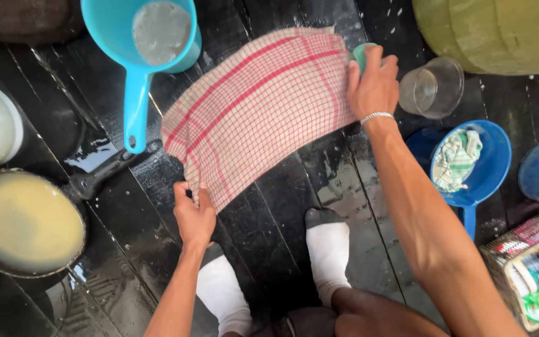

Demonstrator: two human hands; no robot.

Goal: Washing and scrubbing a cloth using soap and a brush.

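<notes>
Head view shows our left hand (194, 215) pinching the near corner of a red-checked cloth (260, 106), and our right hand (374, 84) clamped on its far corner, fingers closed around a green object. We hold the cloth stretched above the wet black plank floor (282, 206), between a light blue dipper (148, 43) and a clear glass (433, 87).

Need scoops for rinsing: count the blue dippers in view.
2. A light blue dipper sits top left, and a darker blue dipper holding a rag sits right. More may be out of frame.
</notes>
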